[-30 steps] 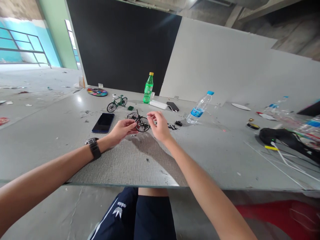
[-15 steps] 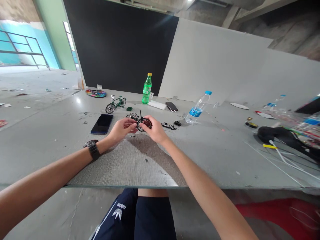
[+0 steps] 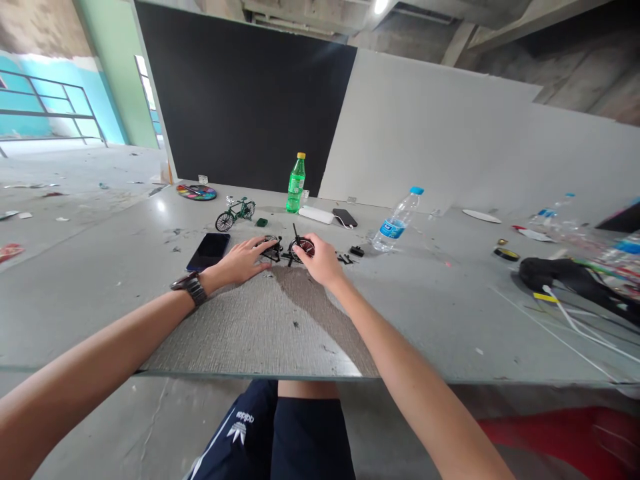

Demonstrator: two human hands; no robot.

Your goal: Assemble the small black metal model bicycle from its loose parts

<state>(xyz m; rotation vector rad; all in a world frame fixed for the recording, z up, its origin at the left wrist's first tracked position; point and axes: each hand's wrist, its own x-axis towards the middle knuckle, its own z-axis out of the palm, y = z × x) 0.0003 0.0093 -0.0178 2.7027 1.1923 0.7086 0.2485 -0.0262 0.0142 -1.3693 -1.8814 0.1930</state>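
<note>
My right hand point(image 3: 320, 259) is closed on a small black toy bicycle wheel point(image 3: 302, 249) with a thin fork standing up from it. To its left, my left hand point(image 3: 244, 260) reaches over the table with fingers apart, the fingertips at a black toy bicycle frame part with a wheel point(image 3: 273, 249). The fingers partly cover that part. Small black pieces point(image 3: 345, 259) lie just right of my right hand, near a black block point(image 3: 357, 251). Behind the hands stands an assembled green toy bicycle point(image 3: 236, 213), with a small green piece point(image 3: 261, 222) beside it.
A dark phone point(image 3: 209, 251) lies by my left wrist. Farther back are a paint palette point(image 3: 197, 192), a green bottle point(image 3: 296, 184), a white power bank point(image 3: 316, 214) and another phone point(image 3: 345, 217). A tilted clear bottle point(image 3: 399, 220) stands right; cables point(image 3: 570, 317) lie far right.
My left hand has come away from the wheel in my right hand and spread its fingers over the frame part on the table. The right hand has shifted slightly right with the wheel.
</note>
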